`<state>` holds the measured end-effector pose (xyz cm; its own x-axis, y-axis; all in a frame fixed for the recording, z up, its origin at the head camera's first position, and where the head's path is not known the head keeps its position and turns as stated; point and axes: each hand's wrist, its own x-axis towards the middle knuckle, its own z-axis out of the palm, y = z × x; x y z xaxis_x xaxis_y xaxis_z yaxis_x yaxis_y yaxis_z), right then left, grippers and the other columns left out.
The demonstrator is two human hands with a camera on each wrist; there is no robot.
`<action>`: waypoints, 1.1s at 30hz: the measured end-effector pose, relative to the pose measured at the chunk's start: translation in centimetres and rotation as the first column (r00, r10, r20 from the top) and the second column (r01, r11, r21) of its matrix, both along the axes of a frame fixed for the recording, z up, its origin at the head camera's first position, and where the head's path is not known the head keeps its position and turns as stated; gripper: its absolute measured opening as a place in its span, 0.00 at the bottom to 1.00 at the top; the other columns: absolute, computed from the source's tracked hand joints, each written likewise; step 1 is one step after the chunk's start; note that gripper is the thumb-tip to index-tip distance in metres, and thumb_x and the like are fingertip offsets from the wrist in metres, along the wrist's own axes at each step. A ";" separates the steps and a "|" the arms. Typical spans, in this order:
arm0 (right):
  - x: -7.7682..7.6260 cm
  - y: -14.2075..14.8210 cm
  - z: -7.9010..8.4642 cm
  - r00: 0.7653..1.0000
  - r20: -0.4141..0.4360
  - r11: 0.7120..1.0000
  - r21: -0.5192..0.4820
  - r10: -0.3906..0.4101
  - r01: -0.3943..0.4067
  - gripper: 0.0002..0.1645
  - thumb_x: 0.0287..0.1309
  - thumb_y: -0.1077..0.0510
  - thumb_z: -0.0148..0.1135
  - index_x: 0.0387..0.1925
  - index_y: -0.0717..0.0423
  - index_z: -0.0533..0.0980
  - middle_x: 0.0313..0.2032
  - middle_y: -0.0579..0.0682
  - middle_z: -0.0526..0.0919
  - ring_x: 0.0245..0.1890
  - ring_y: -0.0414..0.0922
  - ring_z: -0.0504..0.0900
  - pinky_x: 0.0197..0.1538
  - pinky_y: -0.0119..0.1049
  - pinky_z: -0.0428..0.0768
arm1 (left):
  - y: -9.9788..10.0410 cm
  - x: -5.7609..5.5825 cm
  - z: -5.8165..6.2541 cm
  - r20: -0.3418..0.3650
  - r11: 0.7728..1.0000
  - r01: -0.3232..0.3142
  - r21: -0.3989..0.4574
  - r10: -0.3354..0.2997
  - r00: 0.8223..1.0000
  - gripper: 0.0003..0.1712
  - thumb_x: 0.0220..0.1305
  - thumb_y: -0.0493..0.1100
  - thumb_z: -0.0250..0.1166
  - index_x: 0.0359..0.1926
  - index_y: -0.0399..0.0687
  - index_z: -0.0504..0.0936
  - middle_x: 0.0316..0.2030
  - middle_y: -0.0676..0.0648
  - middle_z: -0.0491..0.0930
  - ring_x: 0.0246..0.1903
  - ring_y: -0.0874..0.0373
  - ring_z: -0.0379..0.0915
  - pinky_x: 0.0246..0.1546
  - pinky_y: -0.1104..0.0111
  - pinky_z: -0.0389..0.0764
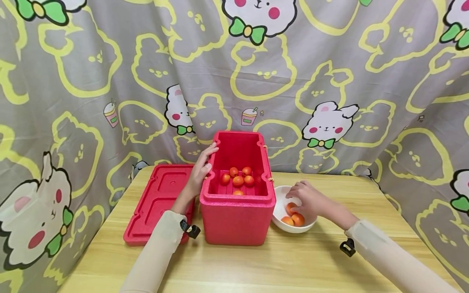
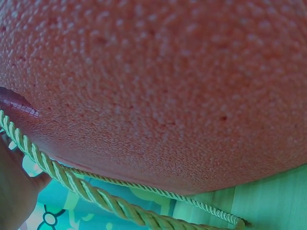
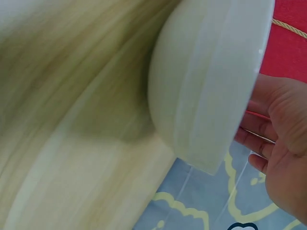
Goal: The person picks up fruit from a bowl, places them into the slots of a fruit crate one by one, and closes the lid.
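A red foam box [image 1: 236,219] stands lidless in the middle of the table, several small orange-red tomatoes [image 1: 237,181] on its floor. My left hand [image 1: 199,169] rests along its left rim, fingers extended. In the left wrist view the pitted box wall [image 2: 168,96] fills most of the picture, and part of the hand [image 2: 17,184] shows at the lower left. My right hand [image 1: 305,198] reaches into a white bowl [image 1: 293,230], thumb and fingers about one tomato [image 1: 291,208]. Two more tomatoes [image 1: 297,219] lie beside it. The right wrist view shows the bowl's outside [image 3: 206,86]; its rim hides the fingertips.
The red lid [image 1: 157,203] lies flat to the left of the box. Twisted cord [image 2: 96,191] hangs along the box's side. A patterned curtain [image 1: 238,81] closes off the back and both sides of the wooden table [image 1: 234,268].
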<state>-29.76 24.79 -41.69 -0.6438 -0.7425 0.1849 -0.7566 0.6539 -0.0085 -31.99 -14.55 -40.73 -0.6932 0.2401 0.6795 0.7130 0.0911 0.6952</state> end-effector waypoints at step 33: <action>-1.3 -1.6 -0.9 0.982 -0.182 0.990 -0.115 0.055 -0.077 0.18 0.40 0.60 0.82 0.37 0.61 0.86 0.33 0.51 0.87 0.38 0.49 0.79 0.50 0.49 0.74 | -0.1 -0.1 -0.2 0.001 1.000 -0.003 0.003 0.003 1.000 0.36 0.63 0.41 0.47 0.72 0.34 0.64 0.78 0.39 0.55 0.77 0.43 0.50 0.71 0.38 0.59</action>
